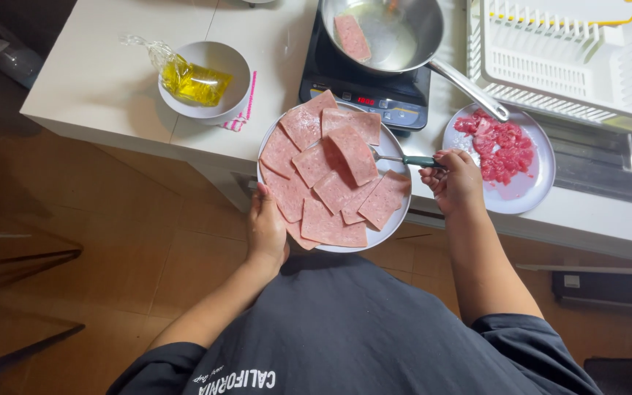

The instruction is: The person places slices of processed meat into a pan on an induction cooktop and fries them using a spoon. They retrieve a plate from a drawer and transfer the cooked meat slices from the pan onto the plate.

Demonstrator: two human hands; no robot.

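My left hand holds a white plate by its near-left rim, in front of the counter. Several pink slices of luncheon meat overlap on it. My right hand grips a green-handled utensil whose metal end reaches under a slice on the plate's right side. One slice lies in a steel frying pan with oil, on a black induction cooker just beyond the plate.
A white bowl holds a plastic bag of yellow oil at the left of the counter. A white plate of chopped raw meat sits to the right. A white dish rack stands at the back right.
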